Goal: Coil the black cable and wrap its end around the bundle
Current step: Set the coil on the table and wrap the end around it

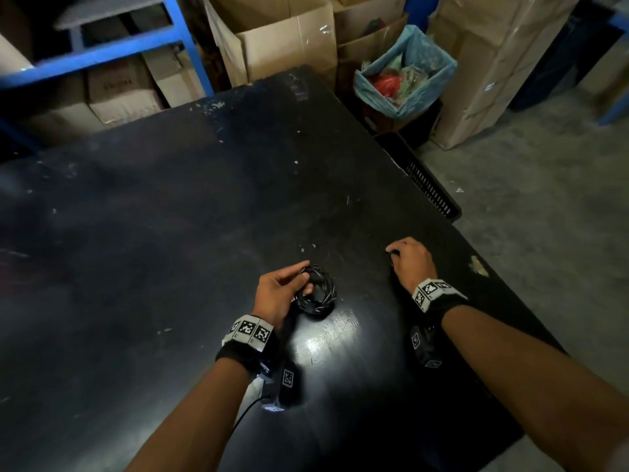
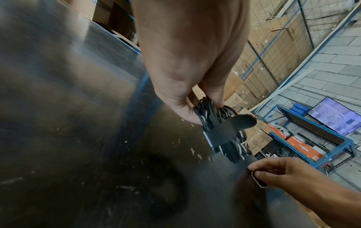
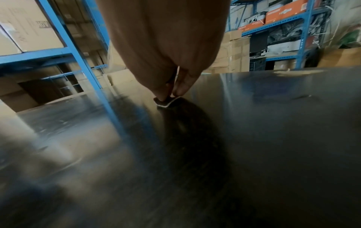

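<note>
Bench [image 1: 170,233]: a wide dark top, scuffed and speckled, that carries everything; cardboard boxes [image 1: 272,39] and a blue rack [image 1: 102,59] stand beyond its far edge.
Left hand [image 1: 282,294]: near the middle of the bench, fingers [image 2: 175,98] and thumb curled around one side of the coil and clamped on it.
Right hand [image 1: 410,262]: well to the right of the coil, thumb and forefinger pressed together on the cable's end plug [image 2: 258,181], low at the bench surface.
Black cable [image 1: 315,294]: already wound into a small round bundle, held at the bench by the left hand; a dark strap [image 2: 220,132] crosses the loops.
Step in hand, as I judge it: the coiling looks done and the loose end is being gathered for the wrap.
Doing it well: keep the left grip firm so the loops stay stacked, bring the end back with slight tension, and lay the turns snugly across the bundle's middle.
Left wrist view alone: shows the strap, its loose tab, and the plug's pale outline in the right fingers.
Right wrist view alone: shows the pinch [image 3: 166,98] from behind, close to the surface; the coil is absent there.
Head view alone: shows how far apart the hands are; the stretch of cable between them cannot be made out against the dark top.
</note>
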